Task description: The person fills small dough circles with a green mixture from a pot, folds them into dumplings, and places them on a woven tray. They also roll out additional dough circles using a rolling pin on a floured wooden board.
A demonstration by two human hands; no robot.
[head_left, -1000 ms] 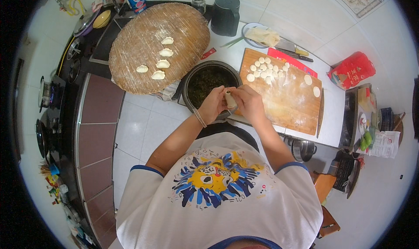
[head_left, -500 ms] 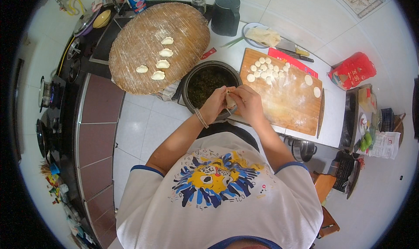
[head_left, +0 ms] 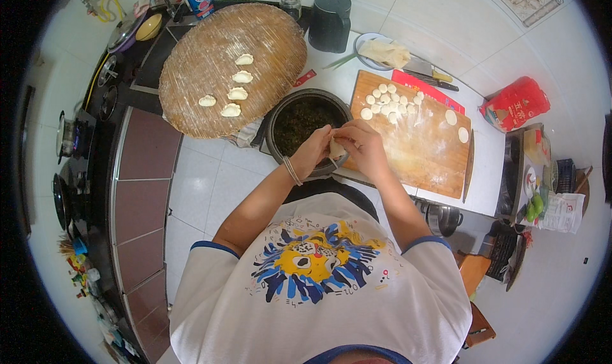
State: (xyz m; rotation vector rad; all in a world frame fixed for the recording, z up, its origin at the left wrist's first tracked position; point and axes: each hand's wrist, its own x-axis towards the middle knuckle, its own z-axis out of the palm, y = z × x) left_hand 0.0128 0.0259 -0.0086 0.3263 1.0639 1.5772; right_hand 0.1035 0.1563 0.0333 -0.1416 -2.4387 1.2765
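Observation:
Over the near rim of a dark pot (head_left: 273, 131) of green filling (head_left: 303, 117), both my hands are closed on one pale dumpling (head_left: 336, 149). My left hand (head_left: 312, 150) cups it from the left, with a bangle on that wrist. The fingers of my right hand (head_left: 363, 147) pinch its upper edge; my fingers hide much of it. Several finished dumplings (head_left: 238, 94) lie on a round woven tray (head_left: 191, 51) to the left. To the right, a floured wooden board (head_left: 433, 163) bears small dough pieces (head_left: 384, 99) and two flat wrappers (head_left: 451, 116).
A rolling pin or long blade (head_left: 469, 166) lies along the board's right edge. Behind the board are a knife (head_left: 440, 82) and a plate (head_left: 361, 44) with a pale cloth-like thing. A dark jug (head_left: 329, 21) stands at the back, a red bag (head_left: 515, 102) at the right.
My right hand has shifted slightly, its fingers moving along the dumpling's edge. My left hand stays almost in place, and the things on the counter have not moved.

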